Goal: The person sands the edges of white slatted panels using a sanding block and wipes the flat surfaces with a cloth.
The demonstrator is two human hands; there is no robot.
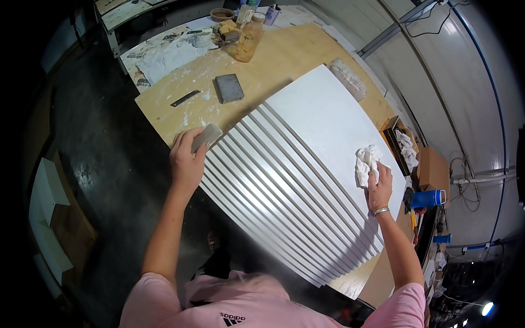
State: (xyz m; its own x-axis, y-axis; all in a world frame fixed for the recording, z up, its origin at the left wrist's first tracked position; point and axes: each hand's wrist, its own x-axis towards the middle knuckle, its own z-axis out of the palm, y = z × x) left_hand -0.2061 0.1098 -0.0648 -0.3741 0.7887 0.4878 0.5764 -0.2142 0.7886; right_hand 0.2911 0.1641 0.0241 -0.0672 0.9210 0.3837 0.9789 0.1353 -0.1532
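Observation:
A large white panel (322, 117) with a row of long grooves along its near side lies across the workbench. At the panel's left edge my left hand (187, 158) is closed round a grey sanding block (207, 138). Over on the right, the fingers of my right hand (380, 188) grip a crumpled white cloth (367, 163) that rests on the smooth part of the panel. Beyond my left hand, a second grey block (229, 88) and a dark flat blade (185, 98) lie on the wooden board (290, 52).
Toward the back stand a jar (250, 38) of yellowish stuff, a brown bowl (222, 15) and a white rag (175, 57). A clear-wrapped bundle (348, 79) lies behind the panel. At right are a cardboard box (433, 170) and a blue container (429, 198).

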